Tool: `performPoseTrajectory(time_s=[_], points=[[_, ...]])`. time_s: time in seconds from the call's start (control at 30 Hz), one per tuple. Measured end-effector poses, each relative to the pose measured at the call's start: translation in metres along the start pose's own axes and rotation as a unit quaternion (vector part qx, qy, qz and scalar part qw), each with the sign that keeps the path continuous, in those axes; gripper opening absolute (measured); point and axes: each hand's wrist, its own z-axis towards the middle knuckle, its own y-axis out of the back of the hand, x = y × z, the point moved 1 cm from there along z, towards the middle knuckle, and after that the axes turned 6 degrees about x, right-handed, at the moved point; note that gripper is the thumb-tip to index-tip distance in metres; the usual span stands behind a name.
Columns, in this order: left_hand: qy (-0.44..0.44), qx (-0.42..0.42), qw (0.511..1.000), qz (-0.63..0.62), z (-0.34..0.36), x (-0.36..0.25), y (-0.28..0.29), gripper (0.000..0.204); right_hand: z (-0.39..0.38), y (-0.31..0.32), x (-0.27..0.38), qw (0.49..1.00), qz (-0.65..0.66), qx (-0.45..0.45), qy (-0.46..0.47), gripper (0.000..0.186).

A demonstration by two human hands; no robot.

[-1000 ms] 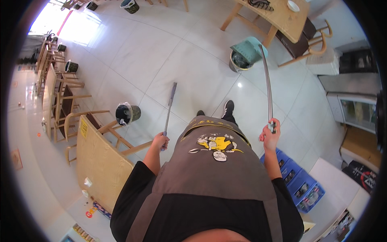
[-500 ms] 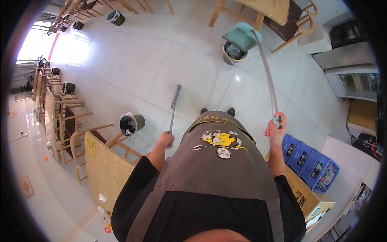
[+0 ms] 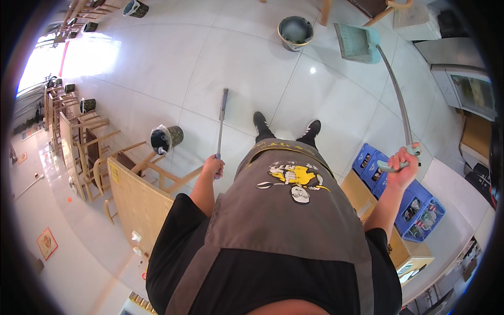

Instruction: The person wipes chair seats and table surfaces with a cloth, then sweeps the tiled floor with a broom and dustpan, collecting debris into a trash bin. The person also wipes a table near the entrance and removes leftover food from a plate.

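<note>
My left hand point(image 3: 214, 165) is closed round the grey handle of a long tool point(image 3: 221, 130) with a narrow head, which points forward over the tiled floor left of my feet. My right hand point(image 3: 403, 165) grips the mint handle of a long-poled dustpan; its mint pan point(image 3: 358, 43), dirty inside, is out at upper right. Left of the pan stands a lined bin point(image 3: 295, 35) with a gold rim. My dark shoes point(image 3: 312, 128) show beyond my grey apron.
At left are a wooden table point(image 3: 135, 205), stacked-up chairs point(image 3: 92, 148) and several camouflage bins point(image 3: 173, 137). At right stand blue crates point(image 3: 420, 215) on a wooden surface, a glass-fronted cabinet point(image 3: 467, 92) and a white wrapped block point(image 3: 415, 21); a chair point(image 3: 373, 8) is at the top.
The dustpan has moved from over the gold-rimmed bin to the right, uncovering the bin. My right hand has moved rightward with it. My feet show farther apart.
</note>
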Motion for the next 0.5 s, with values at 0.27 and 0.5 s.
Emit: performPoseTrajectory(time_s=[0.27,0.5], points=[[-0.002,0.003,0.991,-0.132,-0.022,0.008,-0.094,0.014,0.027,0.094,-0.001,0.989,-0.062,-0.110,-0.075,0.034],[0.007,0.030,0.990,-0.137,-0.030,0.001,-0.087,0.015,-0.014,0.125,-0.013,0.974,-0.062,-0.205,-0.076,0.028]])
